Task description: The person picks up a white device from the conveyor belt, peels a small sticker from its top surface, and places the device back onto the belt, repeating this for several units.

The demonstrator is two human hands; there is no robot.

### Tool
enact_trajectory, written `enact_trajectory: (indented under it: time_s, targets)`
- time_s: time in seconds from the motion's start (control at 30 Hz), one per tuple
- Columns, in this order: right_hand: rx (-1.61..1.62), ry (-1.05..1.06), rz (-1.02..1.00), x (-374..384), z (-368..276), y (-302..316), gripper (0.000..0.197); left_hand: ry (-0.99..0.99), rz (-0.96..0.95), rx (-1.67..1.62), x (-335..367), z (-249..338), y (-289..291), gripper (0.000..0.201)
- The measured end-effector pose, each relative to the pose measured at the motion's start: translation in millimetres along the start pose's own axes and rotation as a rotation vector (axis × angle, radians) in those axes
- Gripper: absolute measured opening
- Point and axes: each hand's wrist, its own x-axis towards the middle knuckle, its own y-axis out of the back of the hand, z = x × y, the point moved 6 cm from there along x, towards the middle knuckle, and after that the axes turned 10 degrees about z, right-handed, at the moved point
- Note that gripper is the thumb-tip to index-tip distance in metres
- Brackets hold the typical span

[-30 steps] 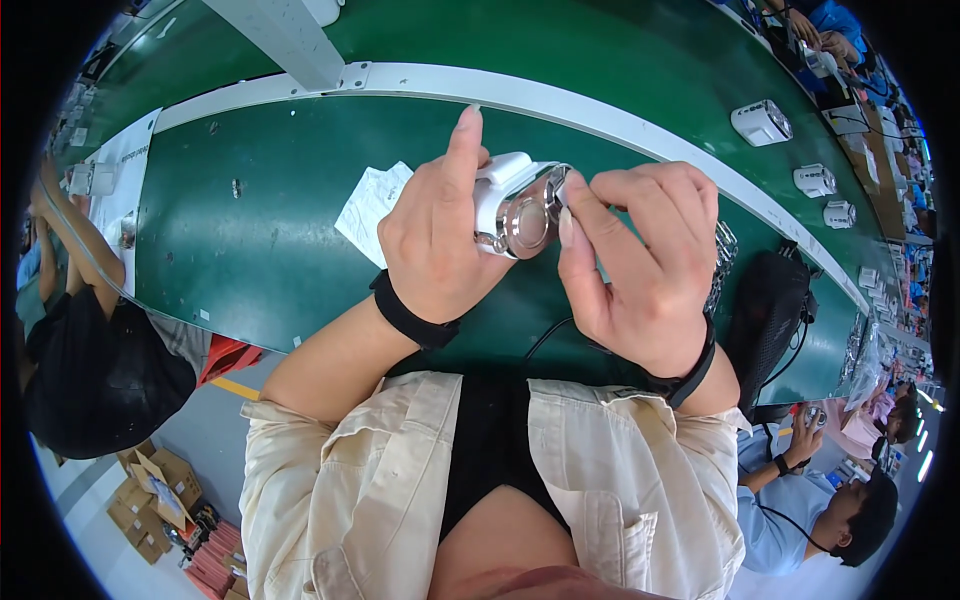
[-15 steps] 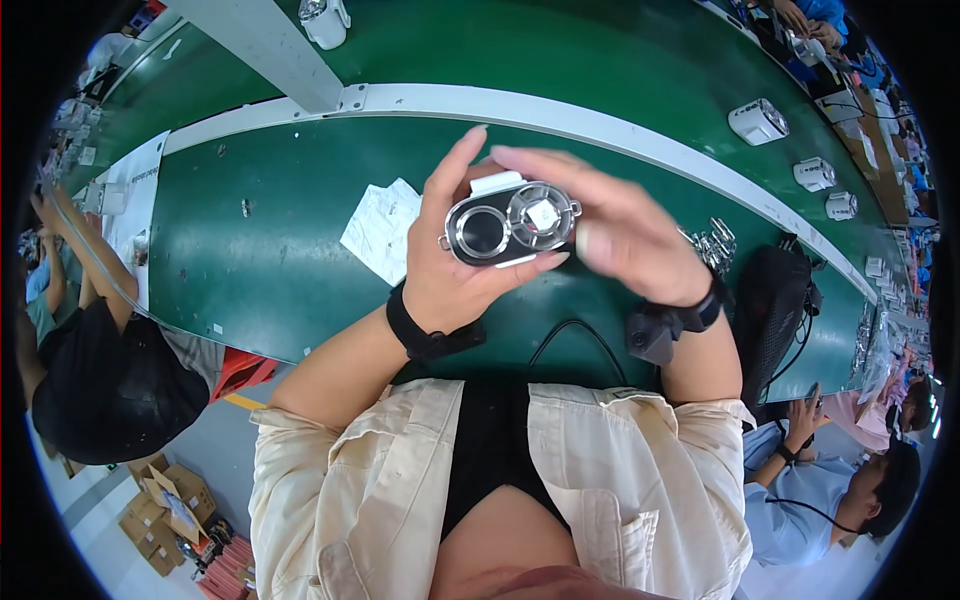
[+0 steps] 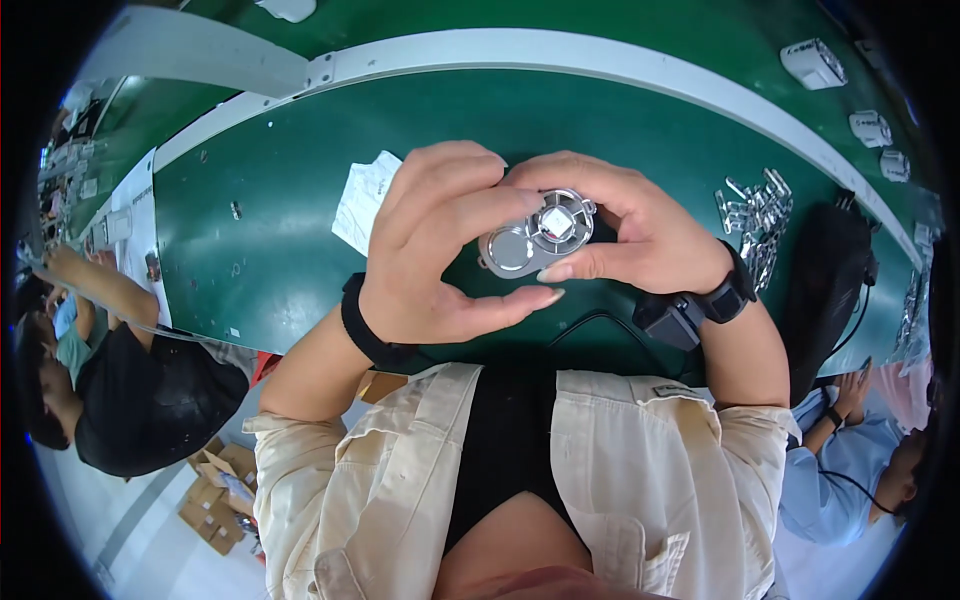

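A small device with an oval end face (image 3: 512, 252) sits between my hands above the green bench. Its face has a round grey disc on the left and a clear spoked ring around a pale square on the right. My right hand (image 3: 662, 225) grips the device, fingers curled over its far side and thumb at its near edge. The fingertips of my left hand (image 3: 425, 245) reach the upper left edge of the face, while the thumb stands well apart below. That hand is open; whether its fingertips touch the device, I cannot tell. My fingers hide much of the body.
A crumpled white sheet (image 3: 360, 205) lies behind my left hand. Several shiny metal clips (image 3: 755, 222) are piled at the right, beside a black bag (image 3: 828, 270). White devices (image 3: 812, 64) stand beyond the white rail (image 3: 480, 48). Co-workers sit at both sides.
My left hand has loosened from around the device, and the right hand has closed on it. The device now tilts, its right end higher. The view has shifted.
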Motion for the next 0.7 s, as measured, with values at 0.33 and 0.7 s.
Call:
enact_trajectory:
  time_s: [0.33,0.7]
  targets:
    - [0.042,0.021,-0.003,-2.9,20.7,0.0,0.063,-0.019,-0.058,0.076,2.7,-8.8,-16.2,0.056]
    - [0.080,0.015,-0.074,-0.6,24.9,1.3,0.060,-0.002,-0.129,0.023,9.8,-12.2,-22.9,0.055]
